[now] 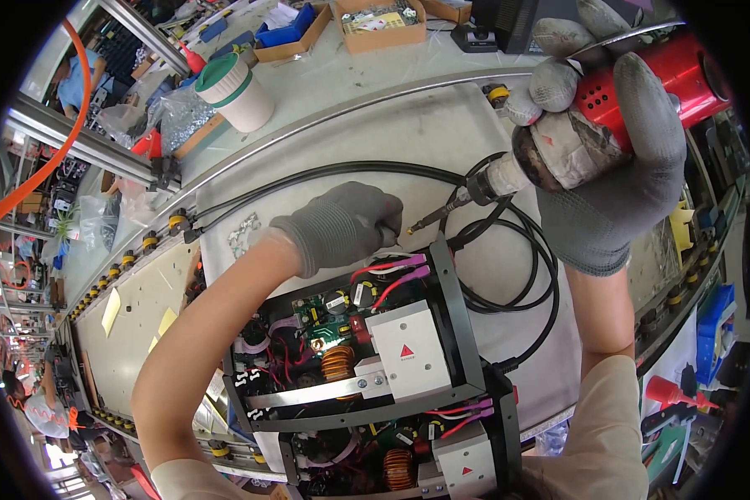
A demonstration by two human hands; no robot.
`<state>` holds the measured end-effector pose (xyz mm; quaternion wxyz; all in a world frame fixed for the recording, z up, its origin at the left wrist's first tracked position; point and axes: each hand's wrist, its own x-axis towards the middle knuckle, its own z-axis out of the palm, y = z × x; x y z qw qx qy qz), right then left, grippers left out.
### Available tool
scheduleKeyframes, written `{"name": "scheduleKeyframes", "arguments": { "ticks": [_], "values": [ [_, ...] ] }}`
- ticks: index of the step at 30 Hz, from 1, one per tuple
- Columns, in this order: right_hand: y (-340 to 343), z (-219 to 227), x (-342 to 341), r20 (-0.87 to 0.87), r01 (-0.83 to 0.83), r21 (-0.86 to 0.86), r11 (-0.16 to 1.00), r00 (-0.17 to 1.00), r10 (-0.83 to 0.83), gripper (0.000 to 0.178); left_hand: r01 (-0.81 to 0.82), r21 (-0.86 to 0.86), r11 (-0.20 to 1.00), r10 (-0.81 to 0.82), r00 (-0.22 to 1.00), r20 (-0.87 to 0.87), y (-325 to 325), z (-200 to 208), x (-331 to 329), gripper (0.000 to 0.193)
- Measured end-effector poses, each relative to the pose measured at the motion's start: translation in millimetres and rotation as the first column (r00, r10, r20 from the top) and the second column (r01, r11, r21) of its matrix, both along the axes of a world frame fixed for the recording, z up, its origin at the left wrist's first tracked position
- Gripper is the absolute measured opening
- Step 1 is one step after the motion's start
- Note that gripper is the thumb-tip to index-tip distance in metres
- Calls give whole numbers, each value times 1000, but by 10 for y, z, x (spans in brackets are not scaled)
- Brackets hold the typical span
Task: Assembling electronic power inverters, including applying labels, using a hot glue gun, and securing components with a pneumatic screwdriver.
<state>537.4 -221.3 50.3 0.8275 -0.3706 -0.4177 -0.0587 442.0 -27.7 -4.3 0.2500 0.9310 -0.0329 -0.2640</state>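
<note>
My right hand [617, 183], in a grey glove, is wrapped round a red power screwdriver [571, 146] with tape about its nose. Its bit [429, 218] points down and left, with a small brass-coloured piece at the tip. Close to that tip is my left hand [342, 223], also gloved, its fingers curled together; whatever they may hold is hidden. Below both hands stands an open black-framed electronic unit [467, 333] with a green circuit board, a copper coil, red and white wires with purple connectors, and a white cover plate [408, 350]. A similar unit [467, 462] sits nearer me.
Black cables [550, 283] loop beside the unit and run left across the white surface. A metal rail [308, 112] curves behind. Beyond it are a white tub with a green rim [237, 96] and cardboard boxes of parts [381, 33]. An orange hose [79, 108] hangs at left.
</note>
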Motion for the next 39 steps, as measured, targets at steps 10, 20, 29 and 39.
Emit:
{"name": "scheduleKeyframes", "arguments": {
  "ticks": [10,20,29,39],
  "values": [
    [-80,96,-46,-68,-347,167,923,930,361,41,-159,-221,962,254,812,525,-78,-149,129,19],
    [-114,82,-105,-11,-339,75,938,940,340,39,-458,-163,874,406,871,-275,130,-105,-60,50],
    [-87,47,-91,-148,-233,107,966,957,248,46,-564,-341,752,438,815,-381,31,-113,-344,34],
    [-171,29,-71,-119,-198,77,977,971,206,46,-493,-347,798,404,864,-299,128,10,-513,41]
  ]
}}
